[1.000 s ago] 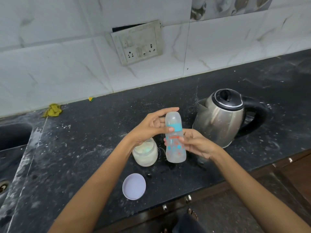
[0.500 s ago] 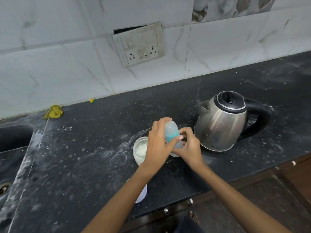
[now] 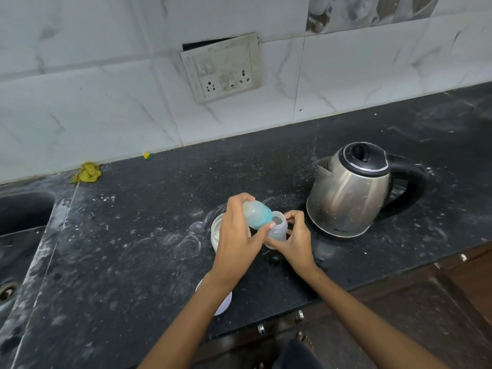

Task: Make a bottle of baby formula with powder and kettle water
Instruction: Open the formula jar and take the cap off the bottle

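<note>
Since half a second ago I see the cap off the bottle, tilted in the left hand, which grips it. Right hand clasps the bottle, standing open-mouthed on the counter beside the kettle. Powder jar sits mostly hidden behind the left hand, probably open.

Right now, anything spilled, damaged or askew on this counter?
Yes. White powder streaks and ring marks smear the black counter left of the powder jar. The wall socket plate sits crooked, with a dark gap above it. A crumpled yellow scrap lies by the backsplash.
</note>
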